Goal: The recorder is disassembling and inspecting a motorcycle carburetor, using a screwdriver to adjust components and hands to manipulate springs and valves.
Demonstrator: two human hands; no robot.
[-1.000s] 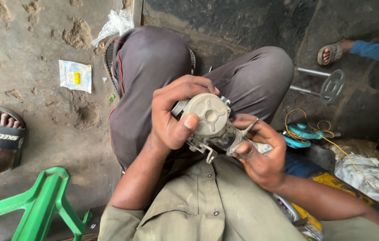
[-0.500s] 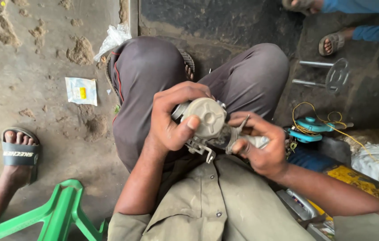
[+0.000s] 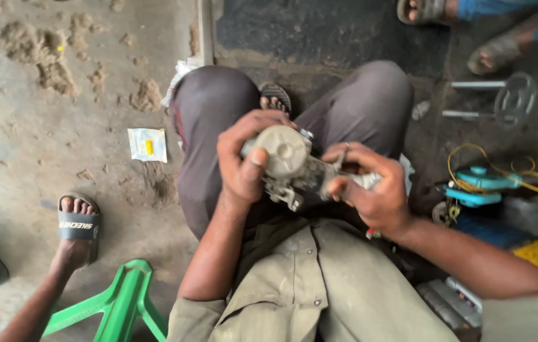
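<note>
A grey metal mechanical part (image 3: 294,161) is held over the lap, gripped by the left hand (image 3: 247,158) at its round end and by the right hand (image 3: 370,183) at the other. A green plastic stool (image 3: 114,304) and a sandalled foot (image 3: 77,218) are seen nearby on the ground.

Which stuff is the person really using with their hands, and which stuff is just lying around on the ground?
In use: grey metal engine part, left hand, right hand.

Lying about: small white packet, green plastic stool, teal tool with yellow wire, metal wheel tool.
</note>
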